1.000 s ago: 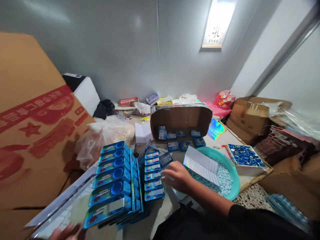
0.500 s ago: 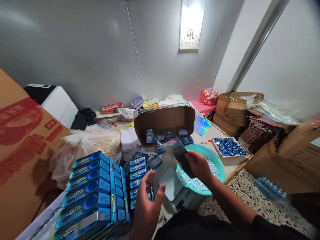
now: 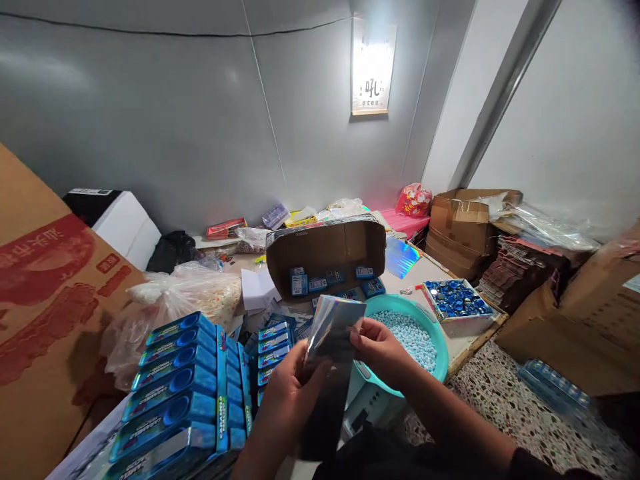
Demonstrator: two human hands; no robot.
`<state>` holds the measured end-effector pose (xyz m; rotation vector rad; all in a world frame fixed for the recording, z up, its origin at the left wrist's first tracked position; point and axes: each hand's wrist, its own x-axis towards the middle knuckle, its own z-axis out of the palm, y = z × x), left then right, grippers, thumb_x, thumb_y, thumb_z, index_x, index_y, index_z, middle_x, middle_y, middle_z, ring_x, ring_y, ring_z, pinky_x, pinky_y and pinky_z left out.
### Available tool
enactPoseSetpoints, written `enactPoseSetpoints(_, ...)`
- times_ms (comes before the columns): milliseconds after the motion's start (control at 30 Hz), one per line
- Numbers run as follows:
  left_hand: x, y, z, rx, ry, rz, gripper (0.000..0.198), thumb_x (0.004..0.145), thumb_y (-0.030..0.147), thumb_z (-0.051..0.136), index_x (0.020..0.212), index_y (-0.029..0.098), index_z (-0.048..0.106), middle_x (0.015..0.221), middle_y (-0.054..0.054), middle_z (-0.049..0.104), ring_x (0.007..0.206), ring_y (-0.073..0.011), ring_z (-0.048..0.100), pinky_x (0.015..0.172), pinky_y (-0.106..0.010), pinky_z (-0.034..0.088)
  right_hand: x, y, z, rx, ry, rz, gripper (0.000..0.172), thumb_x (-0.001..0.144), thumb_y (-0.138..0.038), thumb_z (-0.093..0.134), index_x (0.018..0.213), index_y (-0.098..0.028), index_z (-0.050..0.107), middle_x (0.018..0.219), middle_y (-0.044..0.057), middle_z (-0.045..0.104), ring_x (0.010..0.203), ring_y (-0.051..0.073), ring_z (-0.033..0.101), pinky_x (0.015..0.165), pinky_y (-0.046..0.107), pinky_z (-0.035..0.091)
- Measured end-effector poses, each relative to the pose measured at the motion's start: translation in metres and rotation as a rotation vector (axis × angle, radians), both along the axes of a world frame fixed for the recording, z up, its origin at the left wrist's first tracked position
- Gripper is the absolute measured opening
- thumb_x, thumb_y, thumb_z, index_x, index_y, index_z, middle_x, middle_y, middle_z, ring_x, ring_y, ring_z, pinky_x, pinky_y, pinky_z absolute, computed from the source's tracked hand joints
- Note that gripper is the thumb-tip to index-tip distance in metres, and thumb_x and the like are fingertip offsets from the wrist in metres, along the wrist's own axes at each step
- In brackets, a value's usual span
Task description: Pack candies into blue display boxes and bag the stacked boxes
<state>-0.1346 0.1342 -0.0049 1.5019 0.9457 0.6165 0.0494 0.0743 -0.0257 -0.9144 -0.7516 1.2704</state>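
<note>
Both hands hold a thin wad of shiny, see-through plastic film in front of my body. My left hand grips its left side, with the thumb lying across the front. At the right edge my right hand pinches it between thumb and fingers. Whether the film is loose sheets or bags, I cannot tell. Left of my left hand stand stacked blue candy boxes with round blue caps. Behind the film is a smaller row of blue boxes. A turquoise basin of small pale-blue pieces sits beyond my right hand.
An open cardboard box lies on its side at the back, with small blue packs inside. A tray of blue caps stands right of the basin. A large carton leans at left, and brown cartons stand at right.
My right hand has brought the film left and turned it more upright. My left hand, earlier open and apart, has closed on it. The view has shifted slightly upward.
</note>
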Motion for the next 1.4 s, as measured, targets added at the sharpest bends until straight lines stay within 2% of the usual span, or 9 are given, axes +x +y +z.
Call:
enactPoseSetpoints(100, 0.001, 0.004, 0.014, 0.225, -0.021, 0.212, 0.076, 0.075, 0.048, 0.076, 0.142, 0.024, 0.049, 0.127, -0.011, 0.067, 0.095, -0.0226, 0.070, 0.083, -0.039, 0.058, -0.012, 0.001, -0.001, 0.000, -0.012, -0.186, 0.040, 0.073, -0.052, 0.081, 0.079, -0.018, 0.062, 0.071, -0.001, 0.061, 0.069, 0.015, 0.059, 0.069, 0.030, 0.051)
enactPoseSetpoints(200, 0.001, 0.010, 0.025, 0.459, 0.027, 0.156, 0.050, 0.082, 0.046, 0.069, 0.127, 0.023, 0.066, 0.118, -0.010, 0.072, 0.101, -0.0245, 0.070, 0.088, -0.040, 0.057, -0.025, 0.000, -0.002, 0.038, -0.130, -0.233, 0.038, 0.074, -0.050, 0.080, 0.071, -0.018, 0.060, 0.064, -0.003, 0.056, 0.062, 0.013, 0.053, 0.062, 0.028, 0.047)
enactPoseSetpoints(333, 0.000, 0.010, 0.031, 0.714, 0.083, 0.124, 0.030, 0.090, 0.036, 0.062, 0.116, 0.026, 0.074, 0.110, -0.007, 0.076, 0.099, -0.0228, 0.072, 0.088, -0.036, 0.057, -0.035, -0.006, 0.008, 0.034, -0.080, -0.061, 0.033, 0.069, -0.042, 0.086, 0.078, -0.019, 0.064, 0.068, -0.003, 0.062, 0.065, 0.014, 0.058, 0.066, 0.029, 0.049)
enactPoseSetpoints(433, 0.000, 0.003, 0.033, 0.693, 0.091, 0.150, 0.028, 0.090, 0.033, 0.062, 0.114, 0.026, 0.075, 0.113, -0.007, 0.076, 0.102, -0.0230, 0.072, 0.090, -0.035, 0.057, -0.037, -0.010, 0.011, 0.007, -0.007, 0.055, 0.040, 0.066, -0.039, 0.088, 0.096, -0.021, 0.067, 0.080, -0.001, 0.069, 0.075, 0.017, 0.064, 0.072, 0.032, 0.054)
enactPoseSetpoints(600, -0.001, -0.007, 0.036, 0.515, 0.059, 0.202, 0.025, 0.084, 0.040, 0.070, 0.104, 0.026, 0.076, 0.101, -0.005, 0.078, 0.086, -0.0217, 0.074, 0.077, -0.033, 0.060, -0.040, -0.011, -0.004, 0.045, 0.009, 0.064, 0.044, 0.076, -0.046, 0.081, 0.110, -0.024, 0.065, 0.090, 0.001, 0.069, 0.081, 0.018, 0.065, 0.076, 0.034, 0.055)
enactPoseSetpoints(733, 0.001, -0.008, 0.039, 0.630, 0.078, 0.262, 0.026, 0.087, 0.038, 0.068, 0.109, 0.026, 0.075, 0.103, -0.004, 0.078, 0.088, -0.0203, 0.074, 0.077, -0.031, 0.060, -0.042, -0.012, -0.007, 0.105, -0.096, 0.066, 0.040, 0.081, -0.043, 0.078, 0.114, -0.024, 0.065, 0.102, 0.005, 0.070, 0.093, 0.020, 0.064, 0.084, 0.038, 0.053)
enactPoseSetpoints(1033, 0.001, -0.011, 0.017, 1.010, 0.107, 0.336, 0.016, 0.086, 0.026, 0.070, 0.101, 0.025, 0.076, 0.101, -0.002, 0.079, 0.092, -0.0177, 0.075, 0.085, -0.028, 0.059, -0.048, -0.012, -0.003, 0.043, -0.036, -0.001, 0.034, 0.077, -0.041, 0.081, 0.101, -0.022, 0.066, 0.091, 0.001, 0.068, 0.090, 0.018, 0.063, 0.085, 0.034, 0.053)
enactPoseSetpoints(1200, -0.005, -0.011, 0.018, 0.873, 0.094, 0.315, 0.019, 0.084, 0.030, 0.073, 0.102, 0.025, 0.073, 0.093, 0.000, 0.076, 0.082, -0.0141, 0.073, 0.072, -0.023, 0.059, -0.046, -0.010, -0.008, 0.028, 0.090, -0.059, 0.035, 0.075, -0.045, 0.083, 0.076, -0.020, 0.059, 0.074, -0.002, 0.062, 0.070, 0.014, 0.061, 0.068, 0.030, 0.055)
enactPoseSetpoints(1400, -0.003, -0.008, 0.026, 0.910, 0.056, 0.203, 0.029, 0.089, 0.022, 0.068, 0.117, 0.028, 0.071, 0.095, 0.000, 0.070, 0.080, -0.0101, 0.068, 0.066, -0.018, 0.055, -0.041, -0.009, -0.001, 0.032, 0.028, -0.070, 0.033, 0.076, -0.047, 0.082, 0.084, -0.021, 0.063, 0.077, -0.002, 0.064, 0.073, 0.014, 0.062, 0.070, 0.030, 0.056)
